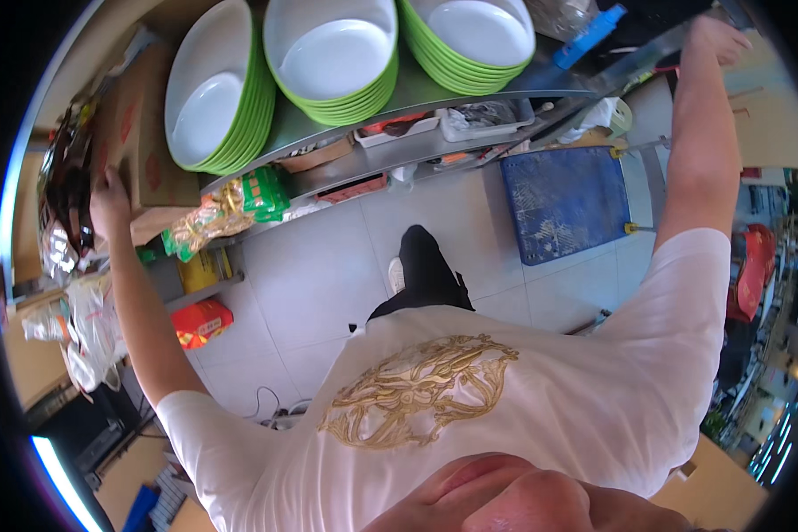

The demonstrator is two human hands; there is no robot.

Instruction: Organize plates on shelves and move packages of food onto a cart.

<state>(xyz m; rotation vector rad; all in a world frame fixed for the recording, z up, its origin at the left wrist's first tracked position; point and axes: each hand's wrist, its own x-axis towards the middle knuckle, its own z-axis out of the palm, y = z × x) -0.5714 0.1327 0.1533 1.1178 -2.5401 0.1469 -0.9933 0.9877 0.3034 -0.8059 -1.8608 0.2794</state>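
Observation:
At the left, my left hand (111,204) rests against the near side of a brown cardboard box (133,133). Some of its fingers are hidden, so I cannot tell whether it grips the box. My right hand (717,43) is far out at the upper right, beside a beige panel (775,113) and the end of a metal shelf. Whether those fingers hold anything is too small to see. Between my hands, three stacks of green-rimmed white bowls, the left stack (216,100), middle stack (336,60) and right stack (479,40), stand tilted on the metal shelf (425,83).
Below run a lower shelf with white plastic trays (485,120) and a green-and-gold food packet (226,206). A scuffed blue platform (565,203) stands on the tiled floor (319,266). White plastic bags (93,326) hang at left; a blue marker-like object (588,36) lies at upper right.

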